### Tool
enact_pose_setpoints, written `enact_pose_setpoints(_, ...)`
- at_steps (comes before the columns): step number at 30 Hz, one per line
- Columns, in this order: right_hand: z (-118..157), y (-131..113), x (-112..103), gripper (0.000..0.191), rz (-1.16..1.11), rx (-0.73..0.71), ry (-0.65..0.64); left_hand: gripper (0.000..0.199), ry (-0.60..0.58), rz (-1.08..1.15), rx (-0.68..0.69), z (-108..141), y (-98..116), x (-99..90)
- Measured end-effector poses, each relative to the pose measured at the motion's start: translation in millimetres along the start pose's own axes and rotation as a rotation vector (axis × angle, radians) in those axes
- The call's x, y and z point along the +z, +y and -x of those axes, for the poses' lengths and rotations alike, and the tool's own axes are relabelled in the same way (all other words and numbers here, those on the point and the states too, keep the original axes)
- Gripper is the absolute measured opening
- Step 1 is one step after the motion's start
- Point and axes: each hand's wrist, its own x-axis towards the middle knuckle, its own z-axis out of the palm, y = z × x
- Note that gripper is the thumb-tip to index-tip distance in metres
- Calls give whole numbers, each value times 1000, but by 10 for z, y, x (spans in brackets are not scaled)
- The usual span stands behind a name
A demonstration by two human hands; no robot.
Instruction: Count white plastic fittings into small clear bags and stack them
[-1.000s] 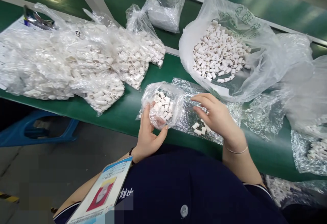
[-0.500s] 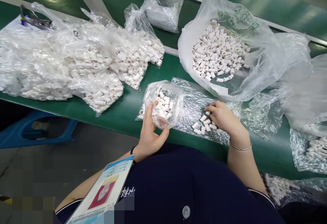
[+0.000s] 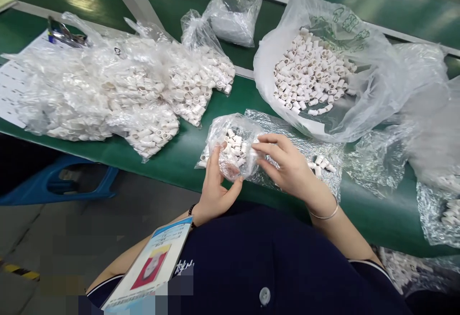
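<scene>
My left hand (image 3: 220,188) is closed on a small clear plastic bag (image 3: 253,122), its thumb and fingers at the near side of the mouth. Inside the bag lie several short white tube fittings (image 3: 235,147). At the bag's right rim is my right hand (image 3: 285,166), back upward, its fingers stretched and slightly apart. Its palm and thumb are hidden, so anything under the fingers does not show. Just right of that hand, several loose white fittings (image 3: 322,164) lie on a clear plastic sheet (image 3: 334,183).
A large open plastic bag (image 3: 264,75) of white fittings stands behind. Filled clear bags (image 3: 153,135) crowd the left, near paper (image 3: 10,92). Another clear bag (image 3: 233,25) sits at the back, and more plastic bags (image 3: 431,128) lie right. A blue stool (image 3: 82,188) stands below the green table (image 3: 194,142).
My right hand has moved left from the loose fittings to the rim of the small bag. My left hand keeps its hold on the bag. The view has shifted slightly.
</scene>
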Motion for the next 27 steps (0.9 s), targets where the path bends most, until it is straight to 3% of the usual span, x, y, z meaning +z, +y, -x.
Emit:
enact_pose_setpoints(3, -42, -14, -23, 30, 30, -29, 97, 87, 16, -1, 14, 11, -3, -25)
enact_pose_setpoints(5, 17, 67, -167, 27, 113, 30, 59, 89, 25, 5, 9, 24, -23, -41)
enact_pose_setpoints(10, 296, 281, -477, 25, 386, 319, -459, 88, 40, 21, 2, 34, -72, -16)
enact_pose_setpoints(13, 421, 306, -432, 31, 433, 409, -612, 88, 15, 24, 0, 17, -76, 20)
enact_pose_setpoints(17, 468, 306, -287, 34, 421, 395, -604, 89, -2, 14, 19, -2, -70, 29)
enact_pose_setpoints(27, 443, 433, -113, 21, 371, 347, -623, 88, 29, -5, -17, 38, -76, -1)
